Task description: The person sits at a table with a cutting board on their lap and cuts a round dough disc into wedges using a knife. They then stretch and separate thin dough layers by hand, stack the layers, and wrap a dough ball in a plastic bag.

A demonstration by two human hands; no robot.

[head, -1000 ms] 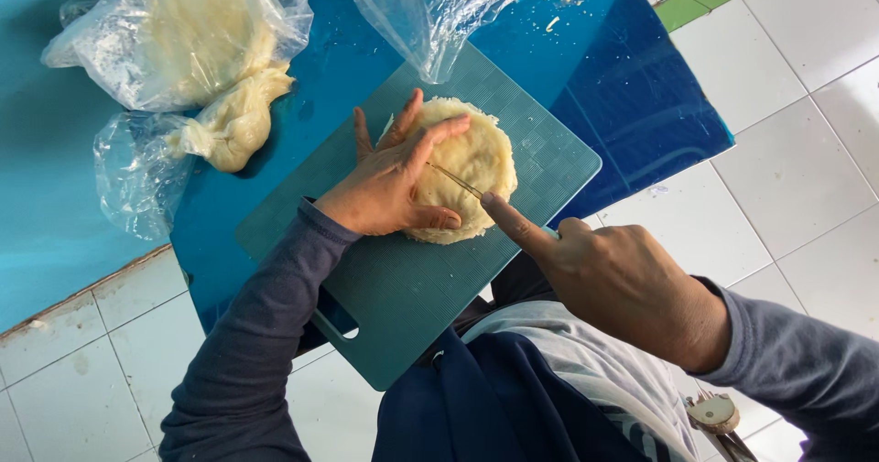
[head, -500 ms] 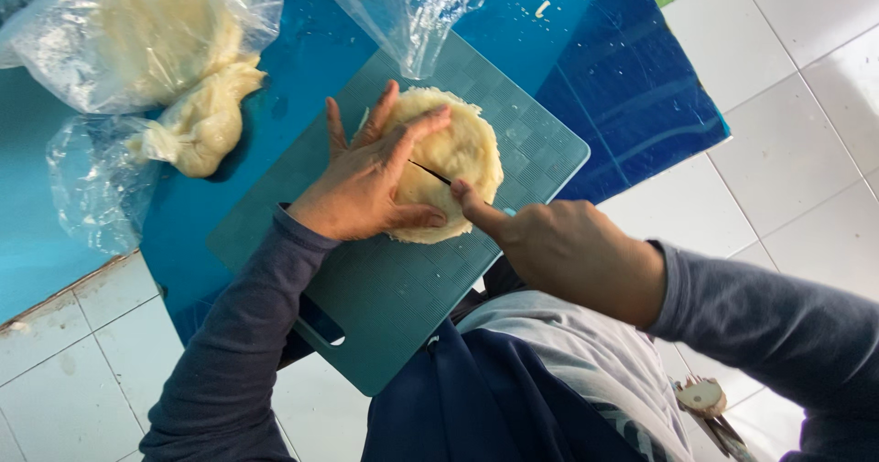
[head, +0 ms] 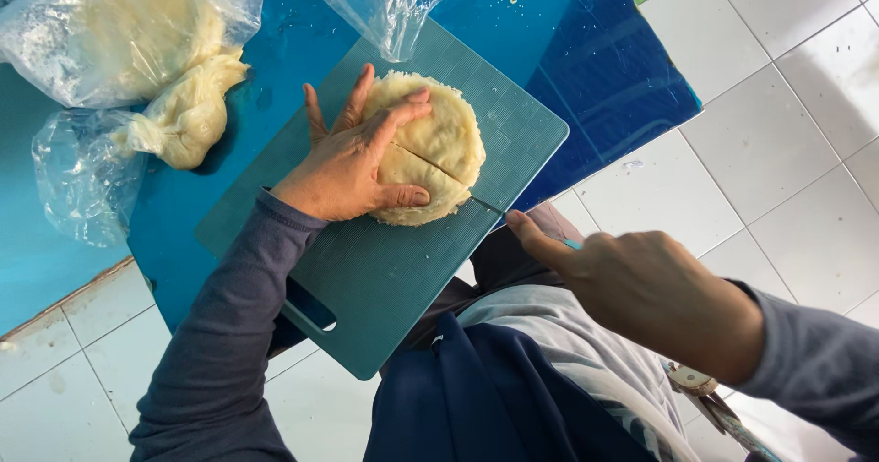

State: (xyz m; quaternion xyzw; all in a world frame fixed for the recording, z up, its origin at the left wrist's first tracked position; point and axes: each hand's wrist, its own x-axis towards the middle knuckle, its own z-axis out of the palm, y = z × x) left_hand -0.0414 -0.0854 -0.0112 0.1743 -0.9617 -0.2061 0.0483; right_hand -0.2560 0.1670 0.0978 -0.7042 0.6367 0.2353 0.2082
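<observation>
A round pale-yellow dough disc lies on a teal cutting board, with a straight cut line across it. My left hand rests flat on the disc's left side, thumb and fingers spread over both halves. My right hand is closed on a thin knife; the blade tip sits at the disc's near right edge, at the end of the cut. The forefinger lies along the knife's back.
A clear bag of pale dough and a knotted lump of dough lie on the blue mat at the left. An empty crumpled plastic bag lies beyond the board. White floor tiles surround the mat.
My right hand has drawn the knife back out of the disc toward me, leaving a full cut line. My left hand stayed pressed on the dough.
</observation>
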